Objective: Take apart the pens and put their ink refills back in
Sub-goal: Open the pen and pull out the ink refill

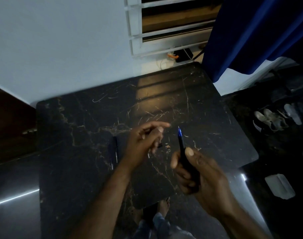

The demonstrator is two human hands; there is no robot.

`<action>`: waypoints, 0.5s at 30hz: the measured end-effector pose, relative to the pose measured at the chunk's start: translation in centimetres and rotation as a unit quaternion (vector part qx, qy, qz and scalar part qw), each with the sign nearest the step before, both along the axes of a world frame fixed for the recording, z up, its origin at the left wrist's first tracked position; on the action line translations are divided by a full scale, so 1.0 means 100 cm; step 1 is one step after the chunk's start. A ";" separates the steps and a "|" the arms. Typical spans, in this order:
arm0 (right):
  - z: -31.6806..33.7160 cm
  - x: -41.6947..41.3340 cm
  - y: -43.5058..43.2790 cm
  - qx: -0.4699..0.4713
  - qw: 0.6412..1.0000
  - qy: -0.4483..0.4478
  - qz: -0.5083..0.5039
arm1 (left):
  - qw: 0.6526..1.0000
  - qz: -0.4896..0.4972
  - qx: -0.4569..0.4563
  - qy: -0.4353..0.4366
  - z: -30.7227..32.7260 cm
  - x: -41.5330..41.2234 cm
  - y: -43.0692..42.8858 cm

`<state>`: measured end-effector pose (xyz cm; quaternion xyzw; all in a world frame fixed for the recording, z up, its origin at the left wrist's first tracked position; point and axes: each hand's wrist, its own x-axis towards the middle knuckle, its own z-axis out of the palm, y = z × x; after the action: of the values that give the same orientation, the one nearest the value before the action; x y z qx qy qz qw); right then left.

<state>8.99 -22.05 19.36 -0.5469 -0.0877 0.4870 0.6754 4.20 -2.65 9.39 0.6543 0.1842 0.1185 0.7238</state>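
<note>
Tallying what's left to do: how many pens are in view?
2: one pen held upright in the right hand, another lying on the table beside the left hand. Others may be hidden.

**Clearance on the marble table top**

The dark marble table (88, 121) is bare across its far half and its left portion. One pen (114, 152) lies on the surface just left of the left hand (144, 144). A blue curtain (250, 35) hangs over the far right corner. The wall (61, 49) closes off the far edge.
</note>
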 end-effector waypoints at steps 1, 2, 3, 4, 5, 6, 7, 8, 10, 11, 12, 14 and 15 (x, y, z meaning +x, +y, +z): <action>0.000 0.003 0.002 0.012 1.000 0.020 0.016 | 0.993 -0.077 -0.068 -0.054 0.024 -0.010 -0.003; 0.001 0.004 0.004 0.031 0.998 0.040 0.035 | 0.982 -0.133 -0.105 -0.087 0.046 -0.018 -0.007; 0.001 0.005 0.006 0.056 0.995 0.058 0.053 | 0.976 -0.158 -0.111 -0.098 0.063 -0.024 -0.011; 0.002 0.004 0.008 0.083 0.991 0.073 0.070 | 0.977 -0.160 -0.102 -0.098 0.077 -0.028 -0.011; 0.003 0.002 0.011 0.110 0.986 0.090 0.087 | 0.979 -0.152 -0.093 -0.098 0.087 -0.031 -0.010; 0.004 0.000 0.012 0.138 0.979 0.109 0.100 | 0.979 -0.151 -0.088 -0.101 0.096 -0.033 -0.007; 0.005 -0.001 0.013 0.165 0.971 0.133 0.110 | 0.978 -0.157 -0.080 -0.108 0.101 -0.034 -0.003; 0.006 -0.001 0.014 0.189 0.963 0.154 0.117 | 0.978 -0.161 -0.069 -0.114 0.107 -0.034 0.000; 0.009 0.000 0.016 0.211 0.958 0.157 0.117 | 0.980 -0.146 -0.034 -0.129 0.115 -0.032 0.003; 0.011 0.001 0.018 0.205 0.964 0.130 0.106 | 0.983 -0.123 -0.010 -0.139 0.117 -0.030 0.001; 0.013 0.001 0.019 0.190 0.974 0.086 0.088 | 0.984 -0.095 0.016 -0.148 0.120 -0.028 -0.003; 0.016 -0.002 0.023 0.150 0.987 -0.038 0.033 | 0.983 -0.029 0.067 -0.167 0.123 -0.025 -0.014; 0.016 -0.005 0.025 0.134 0.985 -0.113 0.000 | 0.981 0.006 0.083 -0.174 0.123 -0.023 -0.021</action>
<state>8.51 -19.53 20.98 -0.5032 -0.2277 0.4054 0.7284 1.91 -4.71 21.72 0.6805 0.0491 0.2492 0.6874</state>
